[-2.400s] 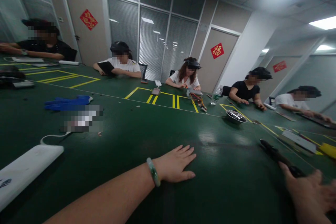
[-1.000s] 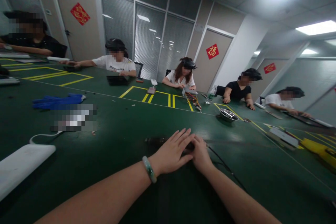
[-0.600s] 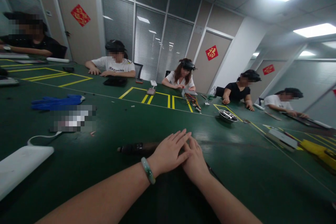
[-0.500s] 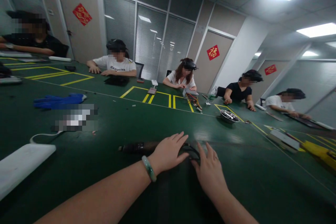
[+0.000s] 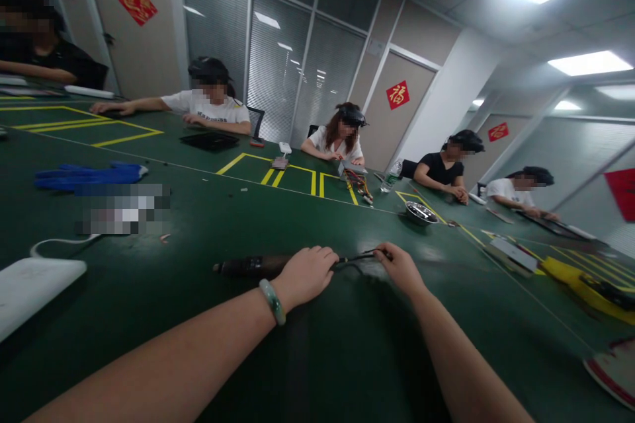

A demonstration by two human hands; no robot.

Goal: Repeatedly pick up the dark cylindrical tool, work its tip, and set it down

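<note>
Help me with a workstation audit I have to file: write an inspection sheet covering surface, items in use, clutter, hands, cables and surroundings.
Surface: green table with yellow tape marking out areas
Items in use: dark tool, long and slim, lying flat
Clutter: blue glove, white slab, plastic bottle, small scrap
Hands: left hand curled over the tool's cable end, grip underneath hidden; right hand pinching the dark cable
Cables: dark cable leaving the tool; white cable near the slab; coloured wires beside a grey box
Surroundings: five seated people wearing headgear; red signs behind them
</note>
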